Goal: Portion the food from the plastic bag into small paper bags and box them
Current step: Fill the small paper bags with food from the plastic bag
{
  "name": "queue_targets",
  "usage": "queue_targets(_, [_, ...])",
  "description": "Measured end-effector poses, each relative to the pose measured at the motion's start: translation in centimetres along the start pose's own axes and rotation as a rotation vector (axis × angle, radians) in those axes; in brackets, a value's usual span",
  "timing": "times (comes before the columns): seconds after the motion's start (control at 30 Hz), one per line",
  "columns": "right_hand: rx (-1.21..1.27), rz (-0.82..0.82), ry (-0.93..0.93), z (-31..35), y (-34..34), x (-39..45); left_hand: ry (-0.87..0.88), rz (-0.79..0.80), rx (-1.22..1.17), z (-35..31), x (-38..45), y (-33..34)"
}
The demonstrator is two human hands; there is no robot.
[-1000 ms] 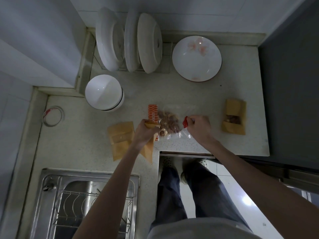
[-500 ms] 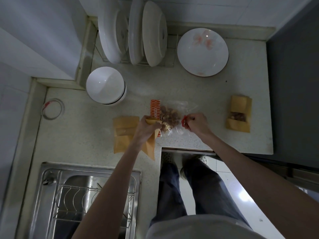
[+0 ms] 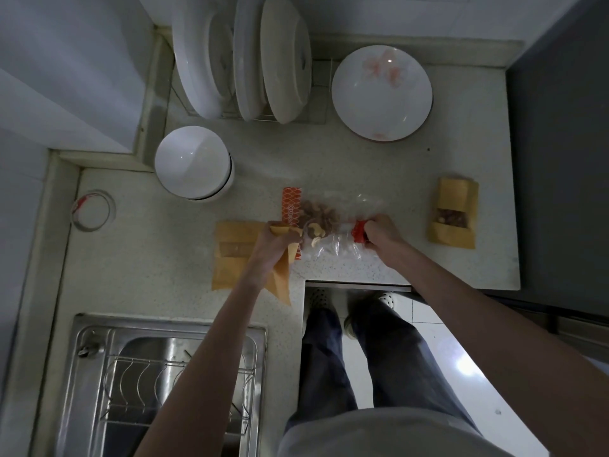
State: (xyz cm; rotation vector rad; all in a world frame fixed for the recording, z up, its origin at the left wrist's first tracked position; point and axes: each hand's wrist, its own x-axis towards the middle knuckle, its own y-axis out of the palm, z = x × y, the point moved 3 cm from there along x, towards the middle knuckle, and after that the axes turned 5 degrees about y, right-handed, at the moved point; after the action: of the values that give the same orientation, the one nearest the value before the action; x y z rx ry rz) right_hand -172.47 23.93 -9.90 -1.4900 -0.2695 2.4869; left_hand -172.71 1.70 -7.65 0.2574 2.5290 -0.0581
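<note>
A clear plastic bag [image 3: 333,225] of mixed nuts lies tilted over the counter, its orange-red header strip [image 3: 292,211] at the left. My right hand [image 3: 382,230] grips the bag's red end and holds it up. My left hand [image 3: 276,240] holds a small brown paper bag [image 3: 281,278] by its mouth, right against the nuts. More flat brown paper bags [image 3: 230,255] lie under my left wrist. A filled paper bag [image 3: 453,219] with a window showing nuts lies at the right of the counter.
A white bowl stack [image 3: 192,161] stands behind the left bags. Plates stand in a rack [image 3: 257,61] at the back, and a flowered plate [image 3: 382,94] lies beside it. A steel sink [image 3: 164,380] is near left. A tape ring [image 3: 92,209] lies far left.
My view has shifted slightly. Both hands keep their holds, and the plastic bag's nuts have slid closer to the mouth of the paper bag in my left hand.
</note>
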Motion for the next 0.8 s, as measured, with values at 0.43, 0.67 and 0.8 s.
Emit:
queue_targets(0.43, [0.194,-0.035,0.034,0.1,-2.2,-0.1,0.028,0.019,-0.048,-0.1,-0.5,0.0])
queue_targets(0.67, [0.266,-0.054,-0.057,0.4,-3.6,-0.5,0.011,-0.011,-0.014,-0.2,-0.4,0.3])
queue_targets(0.8, [0.282,-0.086,-0.086,0.2,-4.3,-0.5,-0.03,-0.043,0.016,-0.4,-0.4,0.4])
